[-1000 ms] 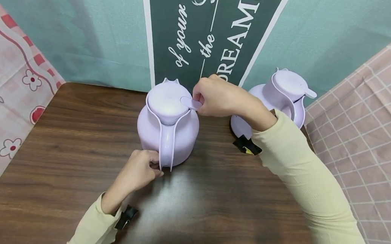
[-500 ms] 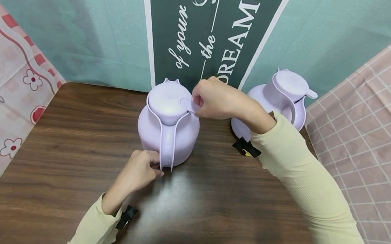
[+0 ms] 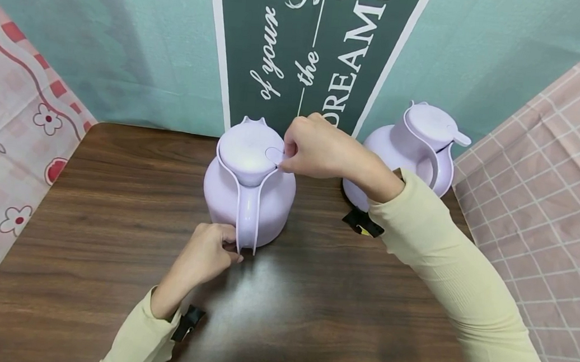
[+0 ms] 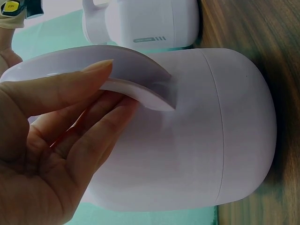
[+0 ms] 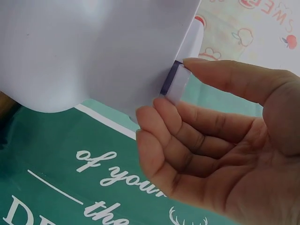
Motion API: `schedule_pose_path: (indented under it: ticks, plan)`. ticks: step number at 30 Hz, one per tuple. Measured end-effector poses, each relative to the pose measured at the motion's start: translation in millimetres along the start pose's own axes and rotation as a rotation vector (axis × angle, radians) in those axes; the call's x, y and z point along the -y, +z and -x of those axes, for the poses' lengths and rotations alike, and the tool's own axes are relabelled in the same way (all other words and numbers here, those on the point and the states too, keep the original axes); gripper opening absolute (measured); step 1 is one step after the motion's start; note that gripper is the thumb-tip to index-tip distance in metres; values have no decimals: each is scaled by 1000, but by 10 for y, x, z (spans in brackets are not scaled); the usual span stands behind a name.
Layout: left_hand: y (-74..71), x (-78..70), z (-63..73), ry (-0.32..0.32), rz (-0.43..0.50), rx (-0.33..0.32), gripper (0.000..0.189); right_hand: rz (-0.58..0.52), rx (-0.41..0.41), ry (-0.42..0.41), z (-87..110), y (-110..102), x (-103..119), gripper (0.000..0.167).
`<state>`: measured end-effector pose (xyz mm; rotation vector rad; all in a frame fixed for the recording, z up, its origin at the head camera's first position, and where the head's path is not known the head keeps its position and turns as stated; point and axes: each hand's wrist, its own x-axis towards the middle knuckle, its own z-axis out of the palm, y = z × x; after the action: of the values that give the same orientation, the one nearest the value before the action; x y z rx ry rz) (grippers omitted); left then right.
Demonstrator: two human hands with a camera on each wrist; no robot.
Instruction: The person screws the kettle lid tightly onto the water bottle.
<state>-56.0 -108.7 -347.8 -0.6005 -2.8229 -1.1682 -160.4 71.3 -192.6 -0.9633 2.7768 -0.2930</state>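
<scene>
A lavender thermos jug (image 3: 223, 199) stands upright on the table, its round lid (image 3: 244, 147) seated in the top and its handle (image 3: 248, 214) facing me. Low on that handle, my left hand (image 3: 206, 252) pinches one edge between thumb and fingers; the left wrist view shows the thumb over the handle rim (image 4: 136, 92). At the lid's right side, my right hand (image 3: 317, 146) grips the lid's small tab (image 5: 179, 84) between thumb and curled fingers. From the head view, most of the tab is hidden by those fingers.
A second lavender jug (image 3: 386, 143) with a similar lid stands at the back right, partly behind my right forearm. Behind the wooden table (image 3: 117, 191) hangs a teal cloth (image 3: 167, 54) with lettering. Patterned cloths border the left and right sides.
The right hand has shifted slightly left and toward me, the lid's tab turning a little clockwise with it and becoming more covered by the fingers. The left hand and jug body stay put.
</scene>
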Motion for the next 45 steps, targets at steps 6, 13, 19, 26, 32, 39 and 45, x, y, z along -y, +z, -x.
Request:
schedule_pose_path:
  ticks: [6,13,19,26,32,39,45]
  plan:
    - [-11,18,-4,-11,1,4,28,-28,-22,51,-16,23,34,16]
    - [-28,38,-8,-6,2,8,26,-38,-61,60,-30,84,88,23]
    - [-37,61,-11,-9,4,14,27,-19,-83,72,-59,136,136,31]
    - [-56,87,-15,6,0,10,24,-2,-72,86,-80,168,175,36]
    - [-66,120,-17,25,1,4,24,16,-70,97,-92,184,216,36]
    - [-76,148,-22,30,-9,9,25,13,-73,117,-112,216,249,38]
    - [-87,171,-27,23,-15,17,25,22,-84,117,-129,242,270,39]
